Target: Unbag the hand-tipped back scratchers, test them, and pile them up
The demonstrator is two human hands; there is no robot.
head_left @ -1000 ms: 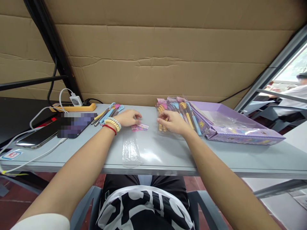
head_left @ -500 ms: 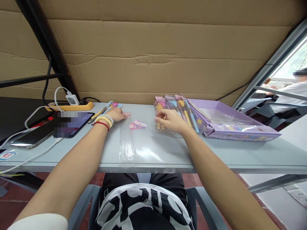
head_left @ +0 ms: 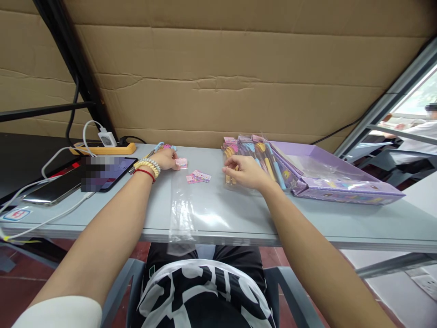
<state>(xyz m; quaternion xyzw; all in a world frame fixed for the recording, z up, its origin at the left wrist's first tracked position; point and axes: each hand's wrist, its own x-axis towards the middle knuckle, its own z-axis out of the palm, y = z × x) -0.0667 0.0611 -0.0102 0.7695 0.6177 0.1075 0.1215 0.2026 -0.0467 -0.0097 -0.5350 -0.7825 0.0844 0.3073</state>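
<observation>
Clearly, everything on the grey desk (head_left: 235, 223) can be placed by the two small printed cards (head_left: 198, 176), which overlap near its middle. Just left of the cards and a little farther back, the left hand (head_left: 164, 159) rests with its fingers bent and its fingertips at the pink header (head_left: 182, 163) of a clear plastic bag (head_left: 182, 214); whether they pinch it or only touch it, I cannot tell. The bag runs toward the person on the near left side of the cards, flat and see-through, its lower end hanging past the desk's front edge. To the right of the cards, the right hand (head_left: 246, 172) is curled, thumb and forefinger tips close together over the nearest of the bagged pens (head_left: 269, 166); a grip on the plastic there cannot be made out. Those pens, with yellow, blue and pink ends, lie side by side to the right of the cards, and farther right sits a shallow purple box (head_left: 348, 196). Left of the cards and farther back, partly behind the left hand, are loose pens (head_left: 159, 146). Well to the left of the cards lie two phones (head_left: 119, 171), with an orange power strip (head_left: 127, 149) beyond them.
</observation>
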